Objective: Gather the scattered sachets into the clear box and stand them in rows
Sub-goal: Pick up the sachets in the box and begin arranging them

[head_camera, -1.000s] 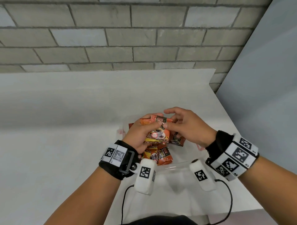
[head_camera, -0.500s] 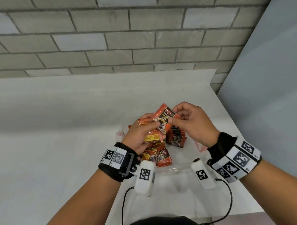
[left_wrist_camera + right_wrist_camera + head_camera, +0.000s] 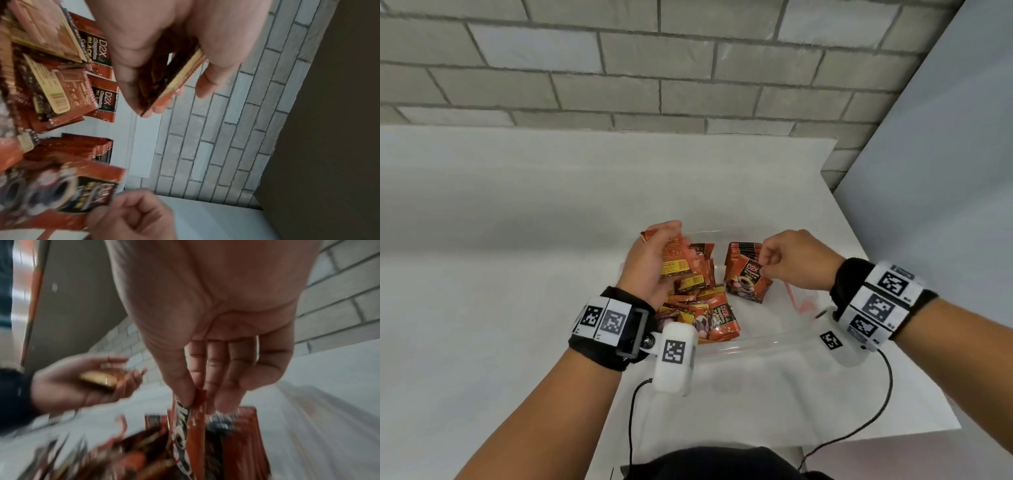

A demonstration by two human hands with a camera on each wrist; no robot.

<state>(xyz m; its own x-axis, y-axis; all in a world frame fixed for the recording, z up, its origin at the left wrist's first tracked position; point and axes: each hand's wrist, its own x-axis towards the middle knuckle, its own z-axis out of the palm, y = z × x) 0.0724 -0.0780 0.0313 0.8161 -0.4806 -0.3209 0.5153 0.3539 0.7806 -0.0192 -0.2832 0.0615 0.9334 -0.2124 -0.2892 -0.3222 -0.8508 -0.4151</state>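
Note:
A clear box (image 3: 739, 344) stands on the white table and holds many orange and black sachets. My left hand (image 3: 650, 260) grips a small stack of sachets (image 3: 674, 262) over the box's left side, above a loose pile (image 3: 702, 308). In the left wrist view that stack (image 3: 174, 78) sits edge-on between thumb and fingers. My right hand (image 3: 791, 260) pinches the top edge of one sachet (image 3: 746, 282) at the front of a standing row (image 3: 743, 250) in the right part of the box. The right wrist view shows thumb and forefinger on that sachet (image 3: 191, 423).
The white table (image 3: 517, 274) runs left and back to a grey brick wall (image 3: 654, 68). A grey panel (image 3: 945, 171) rises at the right. A red clip (image 3: 796, 301) sits on the box's right side. Cables hang at the near table edge (image 3: 859, 435).
My right hand took one sachet off the left hand's stack, carried it right and down, and now holds it against the standing row. My left hand moved left and up with its stack.

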